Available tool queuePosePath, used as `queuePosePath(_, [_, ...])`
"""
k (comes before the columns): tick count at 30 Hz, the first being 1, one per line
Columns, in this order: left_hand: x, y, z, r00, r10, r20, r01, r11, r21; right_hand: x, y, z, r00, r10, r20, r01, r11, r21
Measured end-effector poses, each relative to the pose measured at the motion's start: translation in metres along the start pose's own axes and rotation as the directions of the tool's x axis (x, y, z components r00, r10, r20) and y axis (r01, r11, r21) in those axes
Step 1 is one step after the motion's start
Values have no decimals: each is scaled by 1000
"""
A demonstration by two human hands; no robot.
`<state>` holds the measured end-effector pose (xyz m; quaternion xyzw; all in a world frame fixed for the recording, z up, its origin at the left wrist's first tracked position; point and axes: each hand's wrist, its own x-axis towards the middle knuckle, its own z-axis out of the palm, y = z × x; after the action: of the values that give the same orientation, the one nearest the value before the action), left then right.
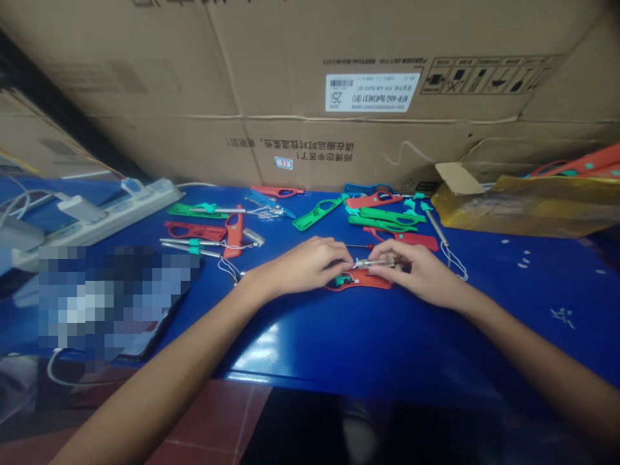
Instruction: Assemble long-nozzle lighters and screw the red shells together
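Observation:
Above a red lighter shell half (372, 279) on the blue table, my right hand (420, 268) pinches a small clear lighter fuel tank (375, 262) between thumb and fingers. The tank lies roughly level. My left hand (314, 263) is closed, its fingertips at the tank's left end, where a white bit shows; what they grip is hidden. A green part (343, 279) and a white wire sit at the shell's left end. Just behind my hands lies a thin metal rod with a red end (361, 246), partly covered.
Green and red lighter shells (387, 216) lie behind my hands. Metal lighter tubes (191, 245) with wires lie left, another tube (436, 226) right. A power strip (106, 216) stands left; a taped carton (533, 210) with red shells is at right. A large cardboard box (290, 84) walls the back.

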<state>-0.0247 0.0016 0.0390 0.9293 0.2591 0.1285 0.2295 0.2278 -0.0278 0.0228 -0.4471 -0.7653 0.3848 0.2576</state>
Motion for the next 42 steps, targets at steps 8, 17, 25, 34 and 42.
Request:
queuePosePath(8, [0,2,1,1000,-14,8,14,1000,-11,1,0,1,1000,-12,-3,11,999,-37])
queuePosePath(17, [1,-1,2,1000,-5,0,5,1000,-30,0,-1,1,1000,-15,-4,14,999,-37])
queuePosePath(25, [0,-2,4,1000,-6,-5,6,999,-42,0,-1,1,1000,-9,-2,9,999,-49])
queuePosePath(34, [1,-1,2,999,-27,-34,26,999,-25,0,0,2,999,-46,-20,43,993,-112])
queuePosePath(42, [4,-3,7,995,-49,-91,50,999,6,0,-2,6,992,-110,-59,98,978,-182])
